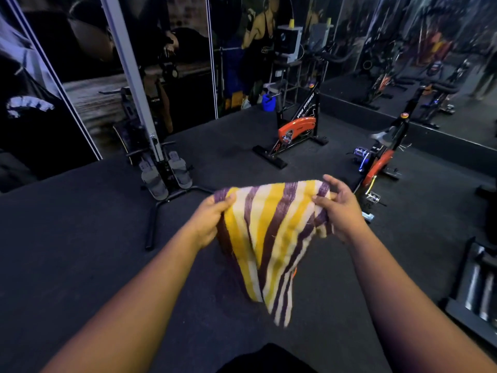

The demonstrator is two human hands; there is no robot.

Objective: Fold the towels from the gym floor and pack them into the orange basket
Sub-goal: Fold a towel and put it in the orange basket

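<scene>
Hanging in mid-air above the dark gym floor (80, 238): a yellow, purple and white striped towel (271, 238), top edge stretched level, lower part drooping to a point. Left hand (209, 219) pinching the upper left corner, right hand (340, 208) gripping the upper right corner, fingers curled into the cloth. Beyond, an orange exercise bike (295, 130), a second bike (382, 160) further right, a rowing machine (161, 168) to the left.

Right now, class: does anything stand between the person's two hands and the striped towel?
Nothing visible does. The left hand and right hand already pinch the top corners of the striped towel, which hangs above the dark floor.
</scene>
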